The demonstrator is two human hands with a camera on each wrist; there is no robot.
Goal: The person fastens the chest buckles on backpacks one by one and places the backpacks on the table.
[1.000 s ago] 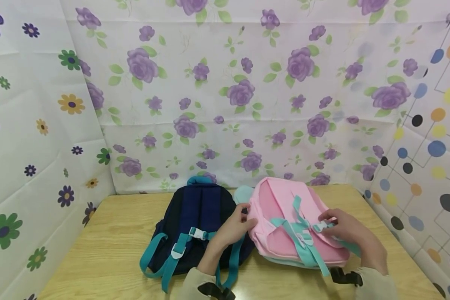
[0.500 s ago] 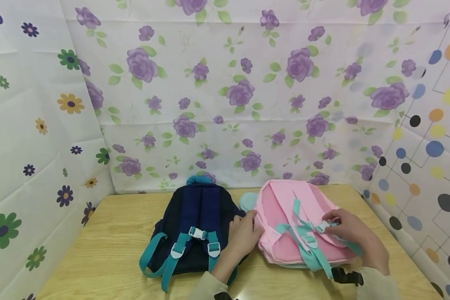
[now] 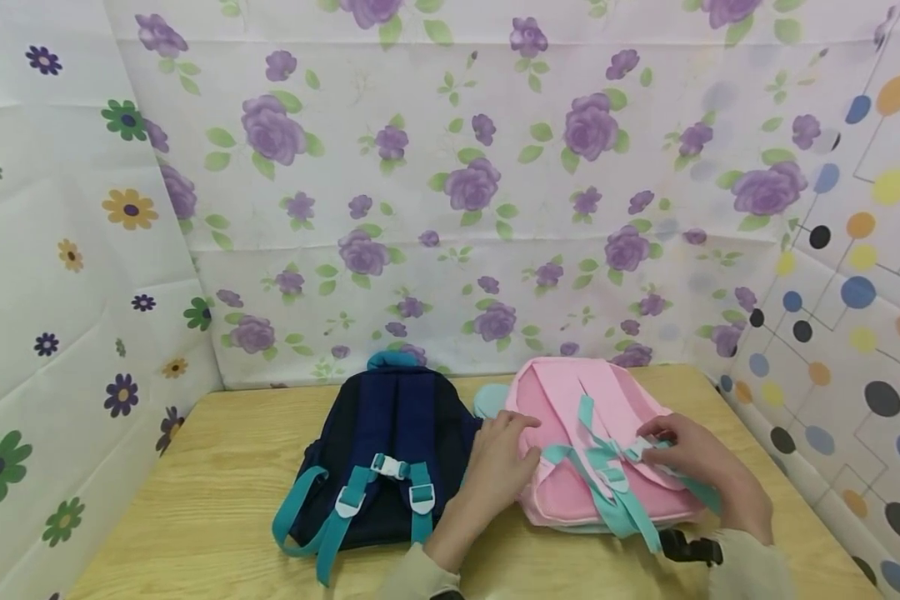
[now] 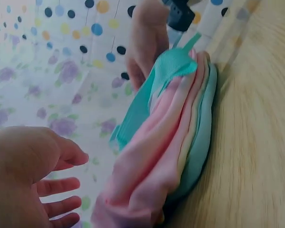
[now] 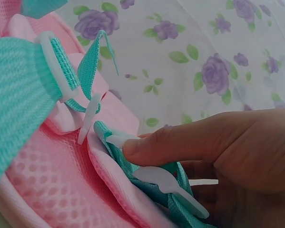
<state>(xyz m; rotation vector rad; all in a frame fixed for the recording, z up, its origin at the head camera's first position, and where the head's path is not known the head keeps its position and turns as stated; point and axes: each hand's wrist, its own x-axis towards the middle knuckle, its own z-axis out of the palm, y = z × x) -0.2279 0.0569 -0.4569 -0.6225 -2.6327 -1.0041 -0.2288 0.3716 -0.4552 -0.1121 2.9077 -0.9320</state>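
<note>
A pink backpack [image 3: 607, 392] lies on the table with its strap side up and its teal straps [image 3: 630, 512] loose across it. My right hand [image 3: 693, 450] pinches a white buckle [image 5: 117, 139] on a teal strap between thumb and fingers. Beside it, a white strap adjuster [image 5: 161, 179] shows in the right wrist view. Over the pink bag's left side hovers my left hand [image 3: 498, 462], its fingers spread and slightly bent. The left wrist view shows that hand [image 4: 28, 175] apart from the bag, holding nothing. Another loose white buckle part [image 5: 90, 118] stands up from the bag.
A navy backpack [image 3: 393, 408] with teal straps and a fastened white chest buckle [image 3: 388, 467] lies to the left, partly behind my left forearm. Between the bags sits a pale blue round piece [image 3: 490, 400]. Patterned cloth walls [image 3: 420, 275] surround the wooden table [image 3: 217, 483].
My left hand has let go of the pink bag's left edge and risen over its side. The pink bag has shifted slightly right and settled lower. My right hand keeps hold of the buckle.
</note>
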